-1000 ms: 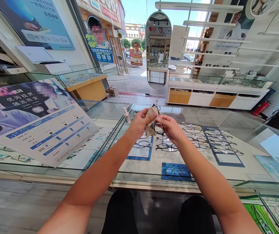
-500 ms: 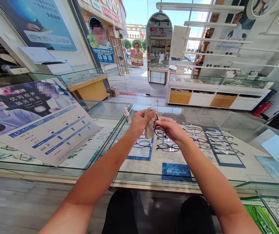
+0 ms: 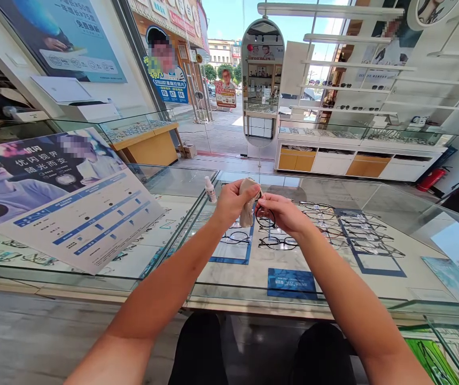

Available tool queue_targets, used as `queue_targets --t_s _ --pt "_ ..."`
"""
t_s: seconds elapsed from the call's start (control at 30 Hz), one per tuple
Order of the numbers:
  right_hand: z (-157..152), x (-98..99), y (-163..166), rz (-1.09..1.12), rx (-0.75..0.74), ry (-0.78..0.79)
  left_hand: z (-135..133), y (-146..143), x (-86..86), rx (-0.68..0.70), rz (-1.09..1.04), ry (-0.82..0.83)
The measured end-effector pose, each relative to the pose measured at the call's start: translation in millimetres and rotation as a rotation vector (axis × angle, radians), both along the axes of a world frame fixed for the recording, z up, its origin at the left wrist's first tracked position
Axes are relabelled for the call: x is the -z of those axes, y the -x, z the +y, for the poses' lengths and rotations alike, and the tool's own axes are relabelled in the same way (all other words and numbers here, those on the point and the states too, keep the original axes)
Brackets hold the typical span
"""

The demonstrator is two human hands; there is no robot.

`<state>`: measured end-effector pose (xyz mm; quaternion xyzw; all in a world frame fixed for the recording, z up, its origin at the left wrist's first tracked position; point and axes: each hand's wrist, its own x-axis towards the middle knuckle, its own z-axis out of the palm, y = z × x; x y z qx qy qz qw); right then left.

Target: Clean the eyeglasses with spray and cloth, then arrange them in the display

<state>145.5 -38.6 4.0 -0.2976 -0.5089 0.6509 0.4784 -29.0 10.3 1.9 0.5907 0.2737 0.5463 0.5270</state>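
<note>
Above the glass counter [image 3: 393, 214], my left hand [image 3: 231, 202] pinches a beige cleaning cloth [image 3: 247, 206] around one lens of a pair of black round-framed glasses [image 3: 265, 218]. My right hand [image 3: 281, 211] is closed on the frame of the same glasses, just right of the cloth. Both hands meet in the middle of the view, a little above the glass. A small white spray bottle [image 3: 210, 190] stands on the counter just left of my left hand.
Several pairs of glasses [image 3: 345, 230] lie on display under the glass. A large poster [image 3: 64, 198] leans on the counter at the left. A tall oval mirror [image 3: 261, 80] and wall shelves [image 3: 369, 80] stand behind. My knees are below the counter edge.
The cloth has folded down from above the frame to lie tighter over the lens. Both hands have shifted very slightly; the glasses stay held between them.
</note>
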Motion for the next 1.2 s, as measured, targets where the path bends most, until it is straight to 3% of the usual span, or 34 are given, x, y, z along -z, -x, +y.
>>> queue_targets --t_s 0.07,0.23,0.3,0.6,0.77,0.87,1.0,1.2 --pt "-0.2 0.3 0.5 0.005 0.000 0.000 3.1 0.5 1.1 0.012 -0.034 0.022" --pt "1.6 -4.3 -7.8 0.032 0.050 -0.014 8.1 9.2 -4.3 0.260 -0.036 0.164" --pt "1.9 -5.6 -10.0 0.045 0.059 -0.005 6.8 10.8 -5.5 0.290 -0.020 0.152" --pt "-0.4 1.0 0.6 0.012 -0.006 0.016 7.2 0.3 6.3 0.050 -0.039 0.026" --pt "4.6 1.7 -3.1 0.035 0.062 -0.010 10.3 -0.2 6.4 0.134 -0.109 0.136" --pt "7.1 1.5 -5.5 0.058 0.100 -0.022 6.5 1.0 3.2 0.186 -0.087 0.122" --pt "6.3 2.1 -4.2 0.052 0.078 -0.013 -0.1 0.7 0.9 0.144 -0.023 0.094" --pt "3.1 4.2 0.0 0.006 0.037 -0.024 -2.4 -5.4 4.2 0.052 -0.087 0.074"
